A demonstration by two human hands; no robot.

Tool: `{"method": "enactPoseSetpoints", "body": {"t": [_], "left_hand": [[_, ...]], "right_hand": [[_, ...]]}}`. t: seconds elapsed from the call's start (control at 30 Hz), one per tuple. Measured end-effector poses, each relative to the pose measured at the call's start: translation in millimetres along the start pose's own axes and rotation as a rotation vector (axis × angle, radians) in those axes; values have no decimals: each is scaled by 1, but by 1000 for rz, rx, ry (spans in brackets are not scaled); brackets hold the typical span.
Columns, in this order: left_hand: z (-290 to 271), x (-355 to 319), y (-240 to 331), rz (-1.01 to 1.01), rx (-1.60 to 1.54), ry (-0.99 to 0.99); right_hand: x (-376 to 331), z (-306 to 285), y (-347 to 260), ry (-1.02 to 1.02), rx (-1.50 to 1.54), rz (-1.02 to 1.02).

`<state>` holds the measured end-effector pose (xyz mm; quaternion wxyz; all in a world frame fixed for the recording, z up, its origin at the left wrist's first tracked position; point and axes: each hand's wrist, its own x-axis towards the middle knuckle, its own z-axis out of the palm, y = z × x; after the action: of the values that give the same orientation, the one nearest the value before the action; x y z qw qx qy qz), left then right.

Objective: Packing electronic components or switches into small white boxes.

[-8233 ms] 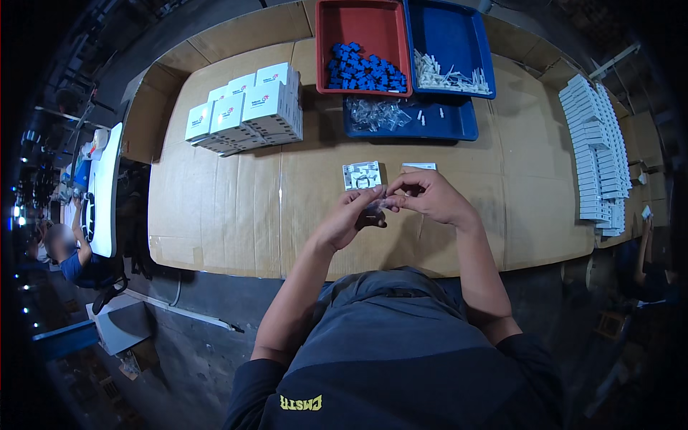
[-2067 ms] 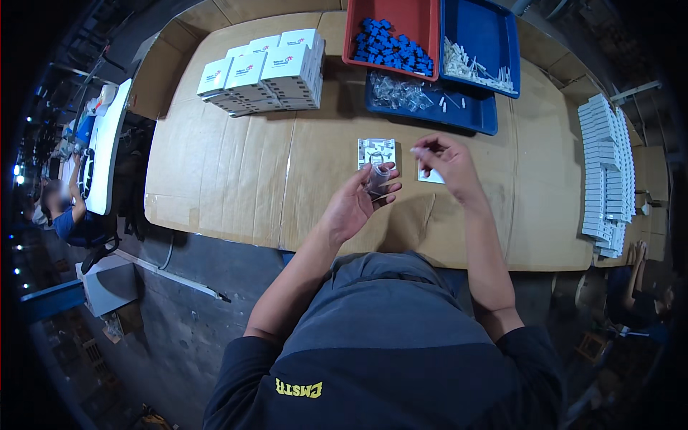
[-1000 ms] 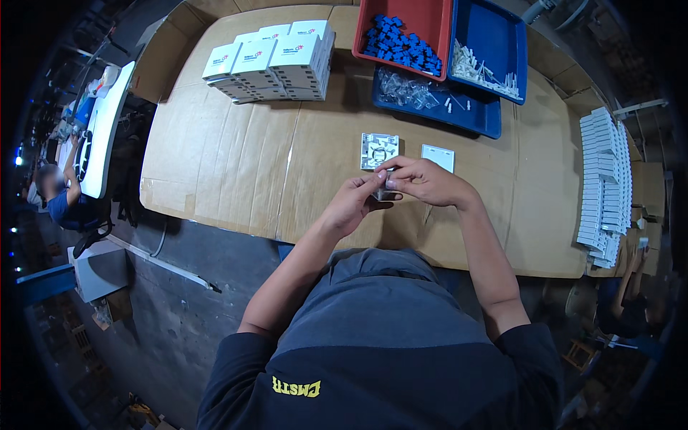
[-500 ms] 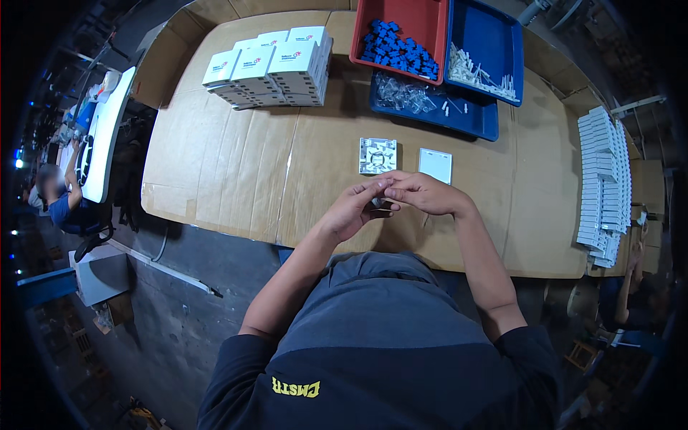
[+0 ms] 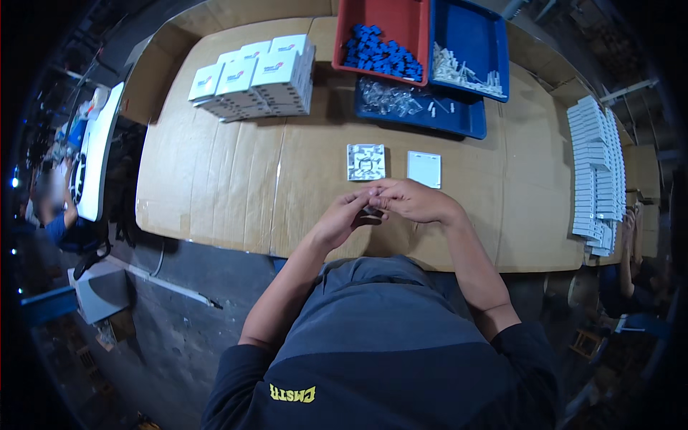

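Note:
Above the near side of the cardboard-covered table, my left hand (image 5: 342, 218) and my right hand (image 5: 417, 201) meet with their fingertips pressed together. Both are closed; something small seems to sit between the fingers, too hidden to name. Just beyond them lies a square white housing (image 5: 366, 163) with grey patterning and a round shape at its middle. To its right is a flat white square cover (image 5: 424, 169), lying apart from the housing. My right hand is close to the cover's near edge.
Stacked white boxes (image 5: 247, 79) stand far left. A red bin (image 5: 383, 50) of blue parts, a blue bin (image 5: 469, 54) of white pieces and a lower blue tray (image 5: 459, 118) with clear parts sit far back. White pieces (image 5: 596, 172) are piled right. People work at both sides.
The whole view has shifted a little, so the table things appear further left. My hands stay together, fingers still pinched, with only a slight change of the fingertips.

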<state>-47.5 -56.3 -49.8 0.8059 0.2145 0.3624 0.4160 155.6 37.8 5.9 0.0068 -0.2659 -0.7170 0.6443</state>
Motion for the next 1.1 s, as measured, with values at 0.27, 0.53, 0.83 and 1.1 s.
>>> {"method": "enactPoseSetpoints", "body": {"t": [0.27, 0.53, 0.83, 1.1], "left_hand": [[-3, 4, 1, -37, 3, -6], [-46, 16, -34, -171, -385, -233], [-48, 21, -32, -173, -396, -340], [-54, 29, -31, -192, -397, -372]], "right_hand": [[-12, -48, 4, 233, 3, -59], [-18, -204, 59, 1137, -401, -36], [12, -281, 72, 1342, -1062, 462], [35, -288, 75, 1426, -1038, 528]]}}
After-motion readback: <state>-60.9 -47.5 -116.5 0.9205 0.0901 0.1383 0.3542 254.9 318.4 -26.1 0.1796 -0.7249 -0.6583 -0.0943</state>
